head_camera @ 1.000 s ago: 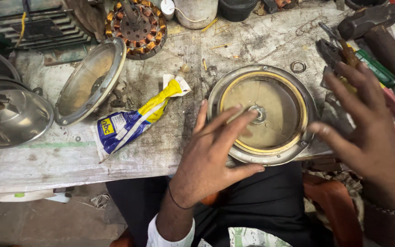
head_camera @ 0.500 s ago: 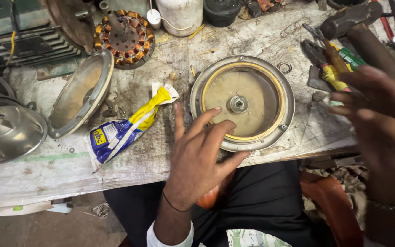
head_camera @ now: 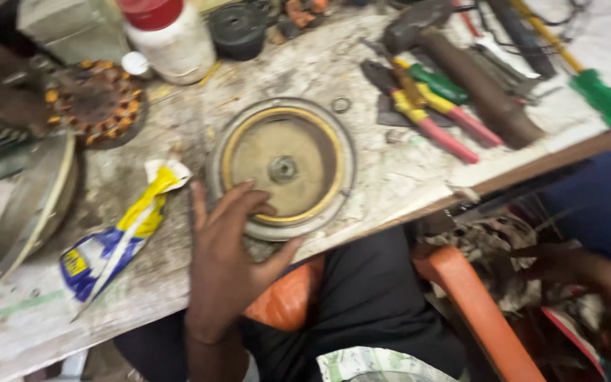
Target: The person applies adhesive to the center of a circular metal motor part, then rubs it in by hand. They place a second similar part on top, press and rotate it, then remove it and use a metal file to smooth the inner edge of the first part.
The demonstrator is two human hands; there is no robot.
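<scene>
My left hand point(head_camera: 231, 247) lies flat with fingers spread on the near rim of a round metal cover point(head_camera: 282, 168) that has a brass-coloured ring and a small hub in its middle. The cover rests on a dirty white workbench point(head_camera: 404, 177) near its front edge. My right hand point(head_camera: 592, 272) is down at the lower right, below the bench edge, among blurred clutter beside an orange chair point(head_camera: 475, 304); whether it holds anything there is unclear.
A yellow and blue crumpled packet point(head_camera: 118, 237) lies left of the cover. A wound copper stator point(head_camera: 97, 99), a white jar with red lid point(head_camera: 167, 35), a small ring point(head_camera: 341, 105), pliers point(head_camera: 426, 113), a hammer point(head_camera: 461, 71) and a green-handled screwdriver point(head_camera: 595, 88) sit around the bench.
The view has swung right and down. My right hand has dropped from above the bench to below its edge at the lower right. My left hand stays on the cover's near rim.
</scene>
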